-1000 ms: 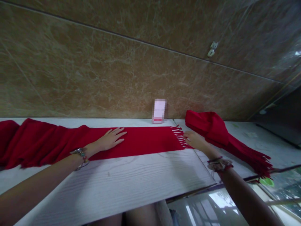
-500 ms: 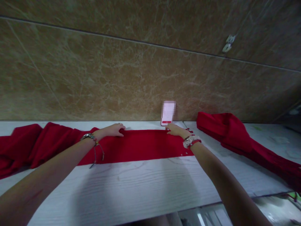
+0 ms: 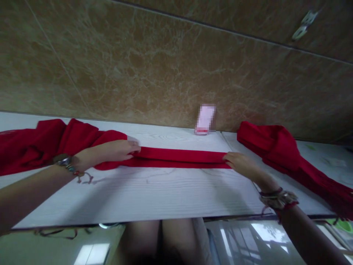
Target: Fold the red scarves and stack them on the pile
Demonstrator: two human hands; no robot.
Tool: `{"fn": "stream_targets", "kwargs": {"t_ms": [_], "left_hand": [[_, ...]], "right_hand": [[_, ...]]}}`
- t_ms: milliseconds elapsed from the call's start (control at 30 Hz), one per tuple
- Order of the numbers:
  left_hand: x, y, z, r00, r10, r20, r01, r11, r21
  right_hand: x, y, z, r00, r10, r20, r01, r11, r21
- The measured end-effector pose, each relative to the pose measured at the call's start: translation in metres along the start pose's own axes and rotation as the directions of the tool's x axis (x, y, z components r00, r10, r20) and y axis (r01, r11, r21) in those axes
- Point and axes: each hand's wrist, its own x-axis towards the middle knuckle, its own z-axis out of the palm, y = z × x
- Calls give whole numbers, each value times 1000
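Observation:
A red scarf (image 3: pixel 179 155) lies across the white tabletop, with its middle stretch folded lengthwise into a narrow strip. My left hand (image 3: pixel 121 150) is closed on the strip's left part, thumb and fingers pinching the fabric. At the strip's right end, my right hand (image 3: pixel 242 165) pinches the cloth and covers the end itself. Left of my left hand the remaining scarf is bunched in loose folds. Bracelets sit on both wrists.
A second red scarf with a fringed end (image 3: pixel 278 151) lies folded at the right. A phone with a blurred screen (image 3: pixel 204 119) leans against the brown tiled wall (image 3: pixel 154 70) behind the white table (image 3: pixel 165 198). A white fitting (image 3: pixel 305 25) is on the wall.
The scarf's flat middle stretch has been folded over lengthwise toward me and is now narrower. My right hand has moved right to the strip's end. The view has shifted, showing the table's front edge.

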Motion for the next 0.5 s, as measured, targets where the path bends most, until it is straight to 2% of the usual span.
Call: {"fn": "stream_targets", "kwargs": {"t_ms": [67, 133, 200, 333, 500], "left_hand": [[-6, 12, 14, 997, 39, 67, -42, 997, 57], [-7, 20, 22, 994, 29, 105, -39, 995, 97], [-6, 22, 23, 993, 19, 113, -29, 996, 88], [-7, 23, 17, 990, 88, 110, -89, 996, -1], [-10, 28, 22, 988, 112, 106, -111, 994, -13]], "right_hand": [[-9, -8, 11, 999, -27, 19, 28, 999, -24], [-13, -11, 19, 999, -25, 21, 26, 998, -50], [-13, -10, 21, 1000, -1, 4, 2, 997, -76], [-13, -1, 20, 999, 18, -41, -22, 994, -103], [-16, -1, 30, 998, 36, -54, -43, 989, -140]]}}
